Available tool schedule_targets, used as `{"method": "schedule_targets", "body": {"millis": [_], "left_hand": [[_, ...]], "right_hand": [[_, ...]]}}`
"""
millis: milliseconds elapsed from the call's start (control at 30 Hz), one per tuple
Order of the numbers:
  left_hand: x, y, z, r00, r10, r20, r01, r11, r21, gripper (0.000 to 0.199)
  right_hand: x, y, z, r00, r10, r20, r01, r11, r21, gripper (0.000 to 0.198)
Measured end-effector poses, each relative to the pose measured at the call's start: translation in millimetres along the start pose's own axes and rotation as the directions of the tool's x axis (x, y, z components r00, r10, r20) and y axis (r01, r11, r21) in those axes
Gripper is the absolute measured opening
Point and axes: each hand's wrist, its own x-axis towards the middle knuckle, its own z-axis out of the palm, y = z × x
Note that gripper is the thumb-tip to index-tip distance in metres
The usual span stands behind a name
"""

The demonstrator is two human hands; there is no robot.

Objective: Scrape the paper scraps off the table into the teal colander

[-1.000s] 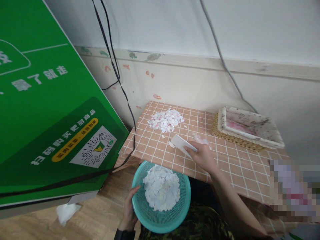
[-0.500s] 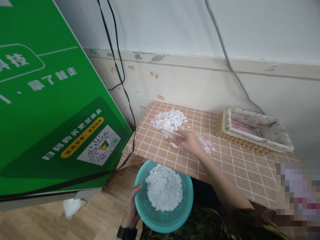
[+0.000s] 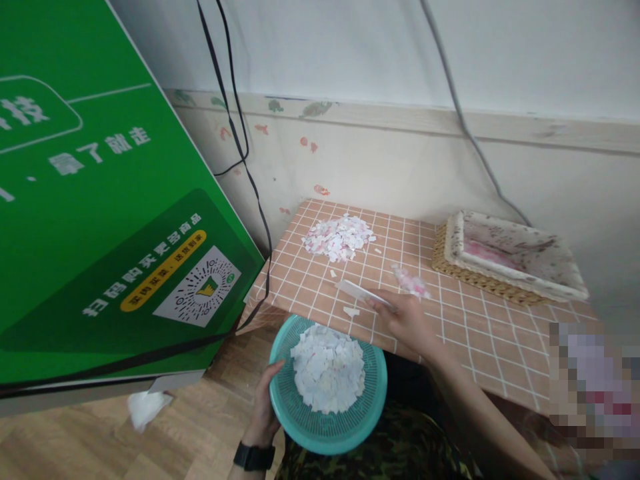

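Note:
My left hand (image 3: 265, 400) grips the left rim of a round teal plastic colander (image 3: 325, 440), thumb over the edge and fingers hidden beneath. White paper scraps (image 3: 327, 370) fill its middle; it sits over my lap, just below the table's front edge. In my right hand (image 3: 403, 317) is a thin, flat white strip (image 3: 357, 291), whose exact kind I cannot make out. The strip is low over the checked tablecloth, its tip pointing left. Beyond it lies a heap of white and pinkish paper scraps (image 3: 337, 237). One loose scrap (image 3: 351, 311) lies near the front edge.
A smaller pinkish scrap pile (image 3: 413, 281) lies right of the heap. A cloth-lined wicker basket (image 3: 490, 283) stands at the back right. On the left are a big green panel (image 3: 165, 220) and hanging black cords (image 3: 257, 200). A white crumpled thing (image 3: 147, 407) lies on the floor.
My right hand has drawn the white strip back from the heap, toward me and to the right. A loose scrap now lies closer to the front edge. My left hand still holds the colander.

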Motion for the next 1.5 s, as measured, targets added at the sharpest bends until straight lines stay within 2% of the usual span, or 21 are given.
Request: {"method": "schedule_targets", "body": {"millis": [133,233,333,467,600,800,867,967,1067,1133,1267,1433,1500], "left_hand": [[0,1,3,1.000,0.004,0.004,-0.004,1.000,0.014,0.019],[1,3,4,1.000,0.011,0.003,-0.011,0.999,0.038,0.020],[3,5,4,1.000,0.010,0.008,-0.011,0.998,0.061,0.021],[6,7,3,1.000,0.016,0.020,-0.018,0.997,0.071,0.022],[7,9,2,0.999,0.005,0.045,-0.009,0.996,0.093,0.025],[7,10,2,0.999,0.012,0.043,-0.016,0.996,0.086,0.023],[7,11,2,0.999,0.022,0.045,-0.025,0.997,0.076,0.022],[7,12,3,0.998,0.004,0.057,-0.008,0.997,0.076,0.022],[5,14,6,0.998,0.003,0.067,-0.008,0.998,0.067,0.021],[4,15,7,0.998,0.018,0.056,-0.021,0.998,0.057,0.019],[2,16,9,0.998,-0.003,0.058,-0.001,0.998,0.060,0.021],[2,16,9,0.998,-0.023,0.054,0.019,0.997,0.079,0.021],[3,17,8,0.999,-0.025,0.047,0.021,0.997,0.074,0.021]], "right_hand": [[-2,2,7,0.992,0.039,-0.124,-0.052,0.993,-0.105,0.029],[13,3,14,0.984,0.028,-0.178,-0.061,0.981,-0.182,0.030],[36,1,17,0.991,0.006,-0.133,-0.041,0.965,-0.258,0.033],[58,-2,17,0.998,0.036,-0.047,-0.048,0.952,-0.303,0.034],[61,2,13,0.999,0.040,-0.008,-0.041,0.973,-0.228,0.031],[62,18,8,0.995,0.071,-0.068,-0.076,0.994,-0.075,0.026],[66,21,5,0.998,0.057,-0.031,-0.057,0.998,0.007,0.022],[70,21,-3,0.995,0.041,0.089,-0.049,0.995,0.090,0.019],[70,19,-11,0.973,0.034,0.227,-0.059,0.993,0.106,0.020],[66,18,-12,0.962,0.031,0.273,-0.062,0.993,0.105,0.022],[49,12,-4,0.955,0.017,0.295,-0.059,0.989,0.134,0.021],[19,-9,17,0.954,0.016,0.299,-0.081,0.975,0.206,0.020],[11,-18,21,0.936,-0.024,0.351,-0.063,0.971,0.232,0.020]]}}
